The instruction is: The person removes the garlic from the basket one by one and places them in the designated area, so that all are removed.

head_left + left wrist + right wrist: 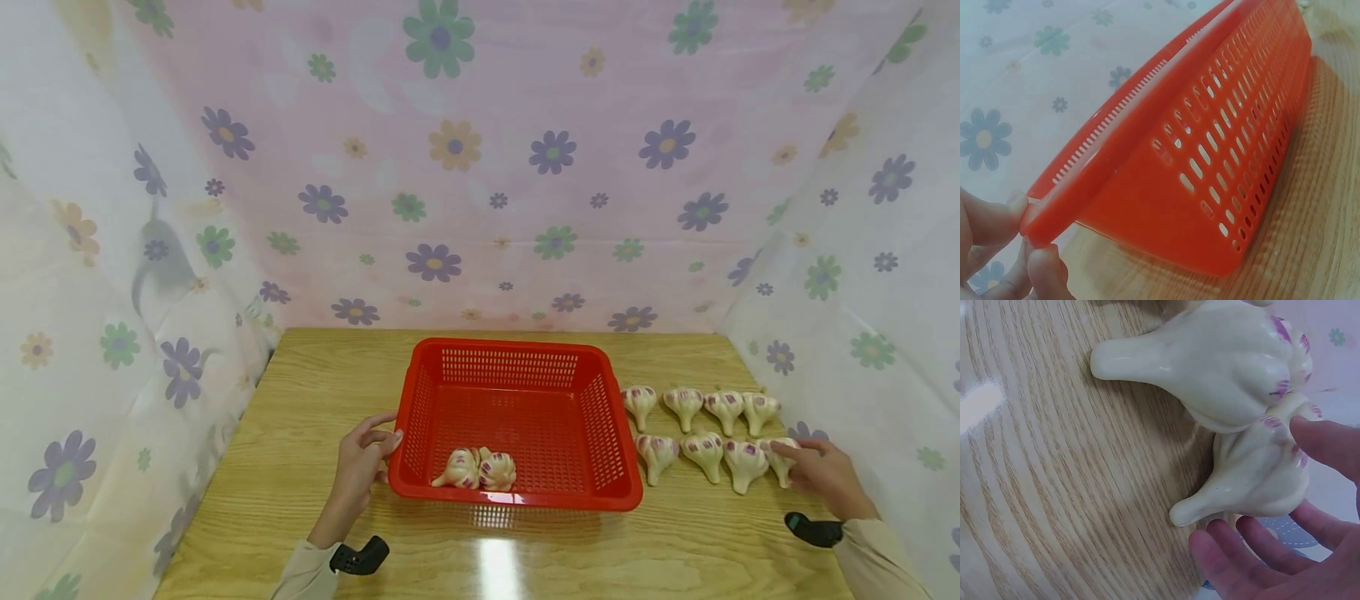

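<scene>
A red plastic basket (517, 500) with slotted walls stands on the wooden table. At its left end my left hand (358, 467) pinches the rim, thumb above and fingers beneath, as the left wrist view shows of the basket's rim (1104, 156). Two white-and-purple garlic bulbs (497, 471) lie inside, by the near wall. To the right, my right hand (825, 477) is at the last garlic bulb (782, 458) of the front row. In the right wrist view its thumb (1322, 440) overlaps that bulb (1263, 469), with the other fingers spread loosely below it.
Several more garlic bulbs (702, 454) lie in two rows right of the basket, stems toward me, the nearest left ones close to its wall. Flower-patterned cloth (495, 167) hangs behind and on both sides of the table (315, 375).
</scene>
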`<state>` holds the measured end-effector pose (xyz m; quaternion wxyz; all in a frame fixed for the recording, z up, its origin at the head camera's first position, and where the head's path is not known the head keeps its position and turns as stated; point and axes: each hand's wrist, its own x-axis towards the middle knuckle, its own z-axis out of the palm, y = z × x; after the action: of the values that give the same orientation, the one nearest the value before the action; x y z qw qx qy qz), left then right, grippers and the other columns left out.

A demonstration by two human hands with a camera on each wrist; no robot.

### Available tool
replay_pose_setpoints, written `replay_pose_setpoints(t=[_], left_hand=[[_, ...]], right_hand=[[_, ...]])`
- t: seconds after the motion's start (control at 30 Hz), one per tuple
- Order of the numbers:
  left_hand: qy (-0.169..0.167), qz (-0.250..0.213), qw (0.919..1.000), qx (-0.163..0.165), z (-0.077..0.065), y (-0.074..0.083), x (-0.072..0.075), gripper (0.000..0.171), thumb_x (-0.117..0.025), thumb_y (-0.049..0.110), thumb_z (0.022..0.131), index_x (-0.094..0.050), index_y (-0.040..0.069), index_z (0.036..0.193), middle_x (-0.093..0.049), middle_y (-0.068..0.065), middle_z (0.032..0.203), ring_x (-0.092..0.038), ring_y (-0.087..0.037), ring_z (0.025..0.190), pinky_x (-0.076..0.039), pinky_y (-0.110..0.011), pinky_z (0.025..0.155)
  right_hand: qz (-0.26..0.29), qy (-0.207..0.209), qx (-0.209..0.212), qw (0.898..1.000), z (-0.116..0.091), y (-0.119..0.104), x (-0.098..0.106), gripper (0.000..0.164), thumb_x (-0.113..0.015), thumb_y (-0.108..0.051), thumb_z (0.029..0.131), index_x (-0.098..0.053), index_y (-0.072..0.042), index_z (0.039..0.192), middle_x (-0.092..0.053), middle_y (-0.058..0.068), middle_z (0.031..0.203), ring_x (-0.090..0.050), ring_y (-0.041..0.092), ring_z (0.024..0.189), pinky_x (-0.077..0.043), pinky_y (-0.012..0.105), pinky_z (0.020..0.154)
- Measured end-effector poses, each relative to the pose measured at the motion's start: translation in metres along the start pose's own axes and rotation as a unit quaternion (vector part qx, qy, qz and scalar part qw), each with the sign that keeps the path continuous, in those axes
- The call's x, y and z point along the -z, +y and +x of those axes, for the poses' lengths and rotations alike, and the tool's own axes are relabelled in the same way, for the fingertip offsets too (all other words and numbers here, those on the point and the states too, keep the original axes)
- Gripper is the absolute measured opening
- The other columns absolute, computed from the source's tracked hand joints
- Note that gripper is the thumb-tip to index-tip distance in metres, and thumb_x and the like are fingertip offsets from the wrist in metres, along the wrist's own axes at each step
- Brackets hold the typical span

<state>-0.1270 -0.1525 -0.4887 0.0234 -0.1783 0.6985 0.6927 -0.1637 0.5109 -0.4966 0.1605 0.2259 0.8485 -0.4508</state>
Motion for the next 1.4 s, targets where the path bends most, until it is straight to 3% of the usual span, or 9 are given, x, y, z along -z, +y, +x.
replay_pose_setpoints(t=[0.17, 0.2, 0.3, 0.4, 0.47, 0.53, 0.7, 0.97, 1.4], left_hand=[[-0.002, 0.000, 1.0000, -0.002, -0.001, 0.000, 0.001, 0.036, -0.068, 0.010, 0.087, -0.061, 0.010, 0.122, -0.062, -0.011, 0.089, -0.051, -0.015, 0.057, -0.045, -0.026, 0.039], [-0.001, -0.001, 1.0000, -0.003, -0.002, 0.000, 0.001, 0.036, -0.068, 0.010, 0.087, -0.061, 0.010, 0.122, -0.061, -0.011, 0.089, -0.052, -0.015, 0.057, -0.045, -0.026, 0.039], [-0.002, -0.001, 1.0000, -0.003, -0.002, -0.001, 0.001, 0.037, -0.068, 0.010, 0.087, -0.060, 0.010, 0.123, -0.062, -0.011, 0.089, -0.052, -0.015, 0.057, -0.045, -0.026, 0.039], [-0.005, -0.003, 1.0000, -0.004, -0.002, -0.001, 0.002, 0.037, -0.068, 0.011, 0.087, -0.060, 0.009, 0.123, -0.061, -0.012, 0.090, -0.052, -0.015, 0.057, -0.045, -0.026, 0.039], [-0.006, -0.004, 1.0000, -0.003, -0.001, -0.001, 0.002, 0.036, -0.068, 0.011, 0.087, -0.060, 0.009, 0.123, -0.061, -0.012, 0.090, -0.053, -0.015, 0.057, -0.045, -0.025, 0.039], [-0.003, -0.005, 1.0000, -0.002, 0.000, -0.002, 0.003, 0.035, -0.067, 0.011, 0.087, -0.061, 0.010, 0.122, -0.062, -0.012, 0.090, -0.054, -0.017, 0.058, -0.045, -0.026, 0.039], [0.001, 0.001, 1.0000, 0.003, 0.003, -0.002, 0.004, 0.035, -0.067, 0.013, 0.087, -0.061, 0.014, 0.122, -0.062, -0.012, 0.093, -0.056, -0.020, 0.062, -0.046, -0.026, 0.040], [-0.002, -0.011, 0.9999, 0.013, 0.001, -0.002, 0.003, 0.035, -0.067, 0.011, 0.087, -0.061, 0.013, 0.121, -0.062, -0.012, 0.093, -0.056, -0.022, 0.065, -0.045, -0.026, 0.040], [-0.011, -0.027, 0.9995, 0.009, -0.001, 0.000, 0.001, 0.038, -0.068, 0.011, 0.087, -0.059, 0.009, 0.124, -0.063, -0.010, 0.091, -0.055, -0.020, 0.063, -0.045, -0.027, 0.039]], right_hand=[[-0.048, 0.001, 0.020, 0.999, -0.005, -0.007, 0.002, 0.096, -0.048, -0.051, 0.094, -0.005, 0.023, 0.138, -0.033, 0.044, 0.126, -0.055, 0.041, 0.093, -0.052, 0.046, 0.075], [-0.053, 0.005, 0.028, 0.998, -0.006, -0.008, 0.002, 0.096, -0.048, -0.052, 0.093, -0.007, 0.022, 0.138, -0.036, 0.043, 0.123, -0.055, 0.040, 0.087, -0.052, 0.045, 0.072], [-0.067, 0.008, 0.062, 0.996, -0.011, -0.012, 0.005, 0.095, -0.048, -0.052, 0.093, -0.009, 0.023, 0.138, -0.020, 0.043, 0.140, -0.049, 0.036, 0.069, -0.047, 0.043, 0.062], [-0.073, 0.013, 0.085, 0.994, -0.018, -0.023, 0.005, 0.091, -0.048, -0.051, 0.094, -0.012, 0.021, 0.138, -0.025, 0.043, 0.137, -0.049, 0.035, 0.067, -0.046, 0.043, 0.061], [-0.085, 0.017, 0.104, 0.991, -0.024, -0.033, 0.003, 0.087, -0.046, -0.050, 0.095, -0.015, 0.019, 0.138, -0.022, 0.045, 0.136, -0.049, 0.047, 0.090, -0.048, 0.048, 0.069], [-0.092, 0.017, 0.125, 0.988, -0.030, -0.046, -0.002, 0.082, -0.045, -0.047, 0.096, -0.017, 0.018, 0.138, -0.019, 0.048, 0.132, -0.037, 0.057, 0.109, -0.046, 0.055, 0.078], [-0.111, 0.011, 0.184, 0.977, -0.045, -0.080, -0.020, 0.072, -0.047, -0.042, 0.098, -0.025, 0.015, 0.137, -0.028, 0.043, 0.130, -0.038, 0.056, 0.110, -0.043, 0.061, 0.081], [-0.118, 0.000, 0.274, 0.954, -0.063, -0.132, -0.056, 0.054, -0.053, -0.031, 0.098, -0.039, 0.009, 0.132, -0.041, 0.035, 0.128, -0.043, 0.051, 0.113, -0.045, 0.057, 0.082], [-0.092, -0.064, 0.340, 0.934, -0.084, -0.185, -0.109, 0.041, -0.060, -0.029, 0.094, -0.053, -0.002, 0.123, -0.055, 0.019, 0.121, -0.054, 0.038, 0.110, -0.051, 0.048, 0.081]])
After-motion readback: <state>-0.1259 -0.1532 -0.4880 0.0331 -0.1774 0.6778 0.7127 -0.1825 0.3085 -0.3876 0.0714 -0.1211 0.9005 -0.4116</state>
